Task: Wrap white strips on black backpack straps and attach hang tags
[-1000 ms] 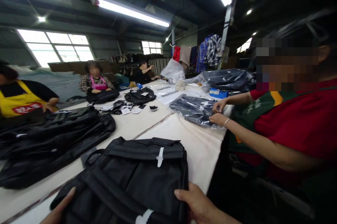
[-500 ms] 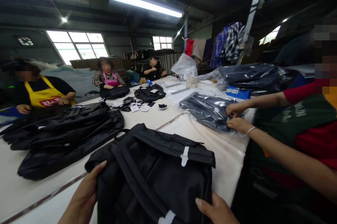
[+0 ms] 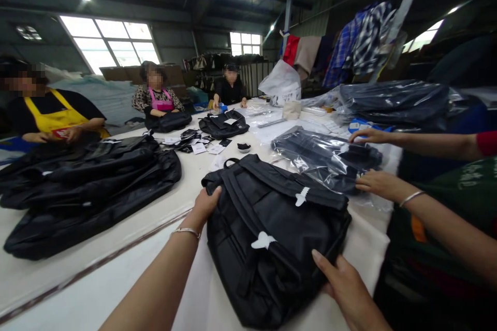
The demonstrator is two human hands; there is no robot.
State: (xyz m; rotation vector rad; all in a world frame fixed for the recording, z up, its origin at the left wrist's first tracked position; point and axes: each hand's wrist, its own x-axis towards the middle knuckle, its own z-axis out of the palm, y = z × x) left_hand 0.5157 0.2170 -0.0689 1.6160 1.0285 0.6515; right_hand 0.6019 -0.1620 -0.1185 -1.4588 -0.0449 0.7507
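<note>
A black backpack (image 3: 267, 232) with two white zipper pulls lies flat on the white table (image 3: 116, 269) in front of me. My left hand (image 3: 204, 207) grips its left edge, thumb on top of the fabric. My right hand (image 3: 341, 282) holds its lower right side, fingers pressed against the bag. Both arms reach forward from the bottom of the view.
A pile of black bags (image 3: 89, 186) lies at the left. A person at my right handles plastic-wrapped bags (image 3: 326, 157); more wrapped bags (image 3: 392, 100) are stacked behind. Tags (image 3: 194, 145) and a backpack (image 3: 223, 126) lie mid-table. Three people sit across the table.
The backpack has slid forward and away from me across the table, with both my hands staying on its sides. My arms now stretch out further. The camera view has tilted down.
</note>
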